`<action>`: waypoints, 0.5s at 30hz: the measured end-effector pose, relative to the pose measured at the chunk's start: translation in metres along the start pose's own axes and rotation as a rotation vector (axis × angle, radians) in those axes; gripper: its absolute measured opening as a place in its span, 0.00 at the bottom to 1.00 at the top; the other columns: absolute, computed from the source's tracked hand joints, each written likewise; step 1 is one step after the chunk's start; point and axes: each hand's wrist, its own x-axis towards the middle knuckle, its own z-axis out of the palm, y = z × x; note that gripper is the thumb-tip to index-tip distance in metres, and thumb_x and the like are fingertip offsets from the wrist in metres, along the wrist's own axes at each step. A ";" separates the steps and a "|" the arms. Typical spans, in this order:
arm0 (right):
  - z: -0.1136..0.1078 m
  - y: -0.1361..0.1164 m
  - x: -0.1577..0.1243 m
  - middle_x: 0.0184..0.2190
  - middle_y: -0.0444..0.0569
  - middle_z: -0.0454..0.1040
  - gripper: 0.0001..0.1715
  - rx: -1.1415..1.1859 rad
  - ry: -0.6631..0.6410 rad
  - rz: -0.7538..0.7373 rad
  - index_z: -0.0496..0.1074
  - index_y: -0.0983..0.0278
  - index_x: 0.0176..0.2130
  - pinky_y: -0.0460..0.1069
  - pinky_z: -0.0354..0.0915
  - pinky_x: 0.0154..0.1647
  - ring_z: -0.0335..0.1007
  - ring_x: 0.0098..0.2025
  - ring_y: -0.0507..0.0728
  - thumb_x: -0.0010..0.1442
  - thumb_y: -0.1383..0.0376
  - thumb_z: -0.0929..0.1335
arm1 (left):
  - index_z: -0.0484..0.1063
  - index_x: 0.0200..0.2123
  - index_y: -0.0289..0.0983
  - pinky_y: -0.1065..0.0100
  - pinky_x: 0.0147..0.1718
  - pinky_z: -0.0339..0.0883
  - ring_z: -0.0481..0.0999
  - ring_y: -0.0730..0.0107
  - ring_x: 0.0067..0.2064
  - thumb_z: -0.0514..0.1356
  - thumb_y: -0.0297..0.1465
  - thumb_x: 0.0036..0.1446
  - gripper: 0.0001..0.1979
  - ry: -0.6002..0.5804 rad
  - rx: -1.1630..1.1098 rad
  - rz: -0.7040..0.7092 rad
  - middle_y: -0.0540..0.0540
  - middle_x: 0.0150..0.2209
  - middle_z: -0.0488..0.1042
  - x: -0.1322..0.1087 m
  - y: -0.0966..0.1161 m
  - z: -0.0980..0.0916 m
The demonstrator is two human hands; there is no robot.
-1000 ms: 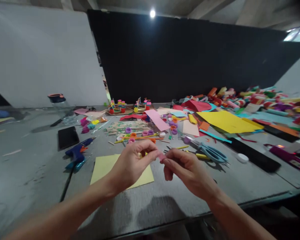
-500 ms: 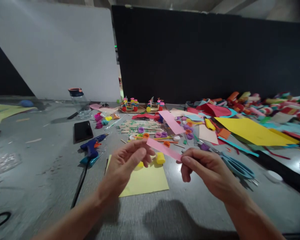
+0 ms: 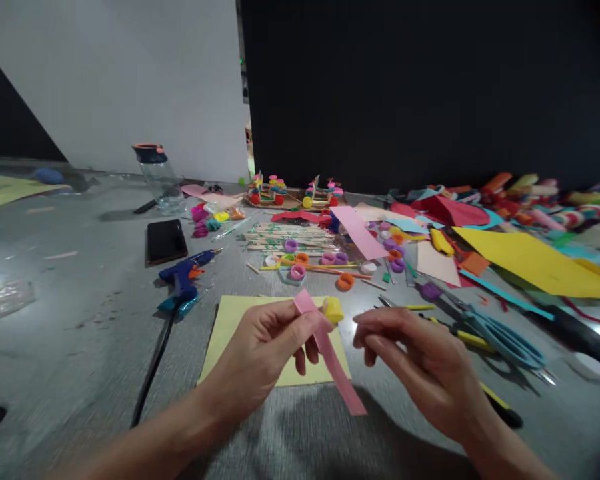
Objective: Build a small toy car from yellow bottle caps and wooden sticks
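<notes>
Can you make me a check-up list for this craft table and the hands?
Surface: grey table, crowded toward the back.
Job's things: pink paper strip hangs above a yellow sheet; yellow cap close by.
Clutter: glue gun, phone, scissors, rings, sticks, coloured papers.
Grippers: left hand pinches the strip; right hand empty, apart from it.
Cables: black cord runs from the glue gun.
Surroundings: white board, black backdrop.

Glue gun (image 3: pixel 181 277), phone (image 3: pixel 166 241), scissors (image 3: pixel 503 339).

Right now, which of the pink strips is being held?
The narrow strip pinched by the left hand, hanging down loose; the wider pink strip lies flat farther back on the table.
</notes>
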 end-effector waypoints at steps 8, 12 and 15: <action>0.014 -0.010 0.003 0.27 0.41 0.72 0.15 -0.043 -0.190 0.155 0.72 0.61 0.31 0.47 0.61 0.33 0.67 0.30 0.51 0.70 0.61 0.66 | 0.81 0.32 0.38 0.76 0.26 0.68 0.69 0.77 0.27 0.61 0.34 0.64 0.11 0.038 0.034 -0.002 0.51 0.28 0.76 0.003 -0.015 0.003; 0.010 -0.002 0.009 0.27 0.43 0.71 0.17 -0.023 -0.141 0.177 0.72 0.62 0.29 0.48 0.59 0.32 0.65 0.31 0.52 0.70 0.60 0.66 | 0.81 0.33 0.38 0.77 0.26 0.68 0.69 0.77 0.27 0.60 0.33 0.64 0.11 0.079 0.078 0.041 0.51 0.27 0.74 0.004 -0.014 0.001; 0.009 0.003 0.013 0.26 0.42 0.70 0.13 0.141 -0.060 0.231 0.75 0.62 0.31 0.47 0.60 0.30 0.63 0.29 0.51 0.67 0.61 0.69 | 0.80 0.31 0.37 0.75 0.26 0.68 0.69 0.75 0.28 0.61 0.33 0.63 0.11 0.101 0.091 0.094 0.50 0.27 0.74 0.002 -0.013 0.002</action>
